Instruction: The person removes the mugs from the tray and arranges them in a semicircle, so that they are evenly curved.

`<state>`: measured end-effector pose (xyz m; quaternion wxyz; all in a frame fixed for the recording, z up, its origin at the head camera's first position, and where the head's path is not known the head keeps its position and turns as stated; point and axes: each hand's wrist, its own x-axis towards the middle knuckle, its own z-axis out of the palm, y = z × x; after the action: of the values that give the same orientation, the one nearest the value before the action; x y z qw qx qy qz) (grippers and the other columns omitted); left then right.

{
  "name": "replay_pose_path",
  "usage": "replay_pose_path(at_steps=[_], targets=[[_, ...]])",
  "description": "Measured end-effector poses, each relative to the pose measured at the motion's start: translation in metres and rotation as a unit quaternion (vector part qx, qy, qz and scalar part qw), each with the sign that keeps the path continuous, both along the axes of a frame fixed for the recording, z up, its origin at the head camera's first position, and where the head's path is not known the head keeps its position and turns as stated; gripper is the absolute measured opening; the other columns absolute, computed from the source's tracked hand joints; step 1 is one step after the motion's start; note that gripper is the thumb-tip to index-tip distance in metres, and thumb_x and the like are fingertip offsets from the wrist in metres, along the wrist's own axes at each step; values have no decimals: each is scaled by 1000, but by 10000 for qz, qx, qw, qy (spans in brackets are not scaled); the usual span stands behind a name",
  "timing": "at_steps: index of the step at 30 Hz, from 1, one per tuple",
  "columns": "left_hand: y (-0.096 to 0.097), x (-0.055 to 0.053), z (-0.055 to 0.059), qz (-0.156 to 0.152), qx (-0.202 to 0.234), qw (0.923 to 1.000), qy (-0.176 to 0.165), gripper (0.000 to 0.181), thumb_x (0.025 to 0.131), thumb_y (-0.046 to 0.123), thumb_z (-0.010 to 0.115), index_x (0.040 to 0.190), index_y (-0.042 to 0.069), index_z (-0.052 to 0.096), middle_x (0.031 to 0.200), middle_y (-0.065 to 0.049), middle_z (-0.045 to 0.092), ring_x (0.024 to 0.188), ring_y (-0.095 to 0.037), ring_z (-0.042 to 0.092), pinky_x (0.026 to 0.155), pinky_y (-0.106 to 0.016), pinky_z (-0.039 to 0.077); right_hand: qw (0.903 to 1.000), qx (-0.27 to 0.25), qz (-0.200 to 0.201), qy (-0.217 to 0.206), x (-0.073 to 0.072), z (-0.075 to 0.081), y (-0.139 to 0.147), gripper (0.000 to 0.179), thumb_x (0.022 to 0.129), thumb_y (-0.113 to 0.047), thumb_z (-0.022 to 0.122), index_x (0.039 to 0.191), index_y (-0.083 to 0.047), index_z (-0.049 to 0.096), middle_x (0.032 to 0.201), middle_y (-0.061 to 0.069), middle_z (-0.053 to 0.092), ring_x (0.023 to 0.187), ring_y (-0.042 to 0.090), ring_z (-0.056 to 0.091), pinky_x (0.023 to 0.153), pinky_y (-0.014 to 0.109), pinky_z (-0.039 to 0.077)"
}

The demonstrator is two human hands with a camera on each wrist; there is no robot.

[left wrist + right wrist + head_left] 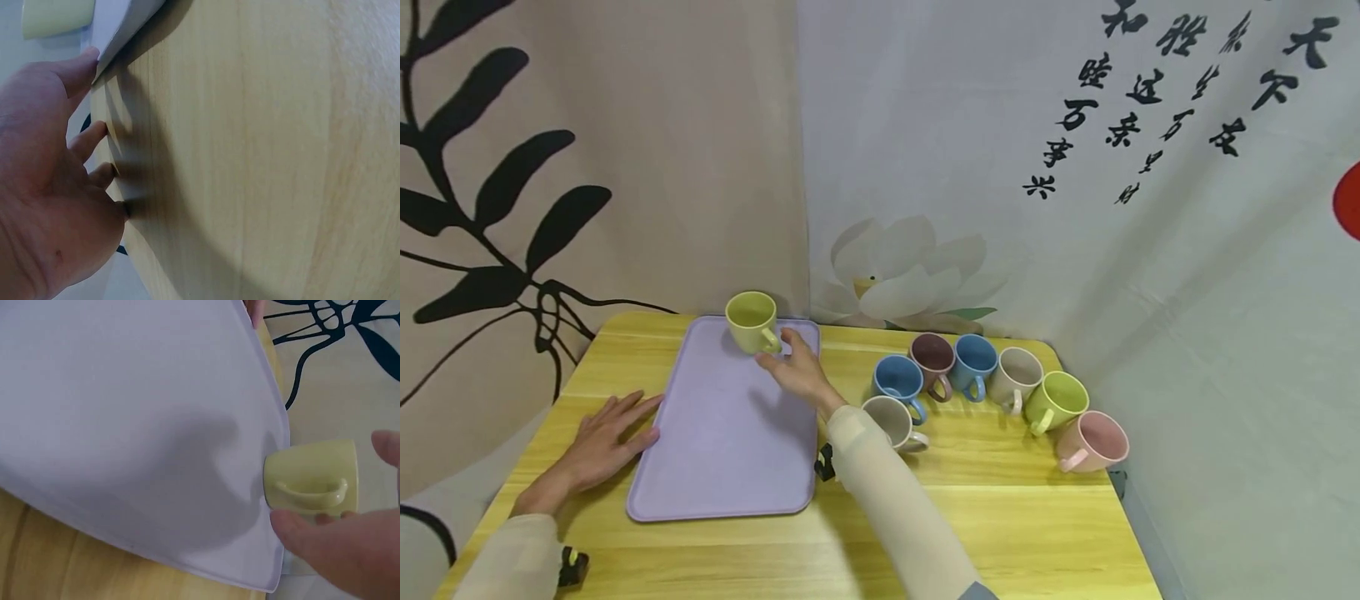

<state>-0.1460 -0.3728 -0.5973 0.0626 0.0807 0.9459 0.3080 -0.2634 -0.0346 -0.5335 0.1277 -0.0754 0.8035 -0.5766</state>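
Note:
A yellow-green mug stands upright at the far end of a lilac tray, its handle turned toward the right hand. My right hand is beside that handle, thumb and fingers spread. In the right wrist view, the fingers lie close to the mug without curling round it; whether they touch it I cannot tell. On the tray's left side, my left hand lies with its fingers extended, the tips at the tray edge. The left wrist view shows the left hand touching the tray corner.
Right of the tray several mugs stand in a curved group: blue, grey-white, maroon, another blue, beige, green and pink. A printed curtain hangs behind the wooden table.

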Motion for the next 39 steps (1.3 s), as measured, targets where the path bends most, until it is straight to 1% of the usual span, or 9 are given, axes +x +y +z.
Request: replay_pose_path(at_steps=[7, 13, 19, 22, 26, 27, 30, 34, 39], targets=[[4, -2, 0, -17, 5, 10000, -7, 69, 117, 42, 60, 171, 4, 42, 176, -47, 22, 161, -79, 9, 121, -97, 1, 9979, -529, 287, -233, -7, -5, 2, 73, 106, -30, 77, 169, -7, 48, 169, 17, 57, 140, 32, 71, 117, 47, 60], [4, -2, -2, -55, 69, 10000, -3, 69, 117, 42, 59, 172, 4, 41, 176, -47, 22, 162, -79, 8, 121, -98, 0, 9969, -728, 222, -204, -6, -8, -1, 59, 105, -21, 78, 156, 0, 59, 140, 18, 69, 106, 14, 72, 84, 27, 60], [5, -3, -1, -36, 75, 10000, -52, 69, 117, 43, 59, 173, 5, 40, 177, -47, 20, 162, -79, 6, 122, -97, -2, 9983, -445, -342, 128, -3, -14, -8, 36, 105, -20, 75, 134, 0, 73, 113, 12, 76, 85, 13, 69, 74, 24, 56], [5, -3, 0, -43, 99, 9999, -33, 70, 117, 42, 59, 173, 5, 40, 177, -47, 20, 162, -79, 6, 122, -97, -2, 9954, -77, -816, 494, -20, -50, -14, 22, 102, -27, 75, 113, -8, 77, 94, 1, 78, 76, 11, 70, 69, 25, 58], [3, -3, 0, -62, 99, 9999, -13, 69, 117, 42, 58, 173, 4, 39, 177, -47, 20, 161, -80, 6, 122, -97, -2, 9895, 238, -1266, 654, -39, -99, -21, 17, 104, -31, 75, 100, -14, 74, 80, -5, 76, 70, 10, 72, 59, 26, 58], [2, -3, 0, -68, 92, 9999, -8, 69, 118, 41, 58, 173, 4, 39, 177, -47, 20, 161, -80, 6, 122, -97, -2, 9894, 226, -1308, 584, -38, -101, -21, 17, 104, -31, 77, 99, -15, 74, 79, -4, 76, 69, 10, 73, 59, 27, 59], [1, -3, 0, -83, 87, 9999, 21, 69, 118, 40, 59, 173, 4, 39, 177, -47, 21, 161, -80, 7, 122, -97, -1, 9897, 192, -1298, 576, -20, -83, -17, 18, 105, -30, 76, 99, -13, 74, 77, -3, 77, 69, 10, 73, 59, 27, 58], [1, -2, 0, -93, 89, 9999, 87, 69, 117, 39, 60, 172, 4, 40, 176, -47, 23, 160, -81, 9, 121, -97, 1, 9924, -169, -1145, 421, 17, -36, -7, 18, 106, -25, 77, 101, -8, 75, 83, 3, 78, 72, 16, 78, 62, 24, 56], [0, 0, -1, -64, 65, 9999, 128, 69, 117, 39, 61, 173, 5, 40, 176, -47, 24, 159, -82, 11, 120, -98, 3, 9930, -427, -1051, 323, 44, -13, -5, 15, 107, -19, 76, 104, -4, 76, 90, 8, 81, 87, 35, 86, 63, 17, 52]])
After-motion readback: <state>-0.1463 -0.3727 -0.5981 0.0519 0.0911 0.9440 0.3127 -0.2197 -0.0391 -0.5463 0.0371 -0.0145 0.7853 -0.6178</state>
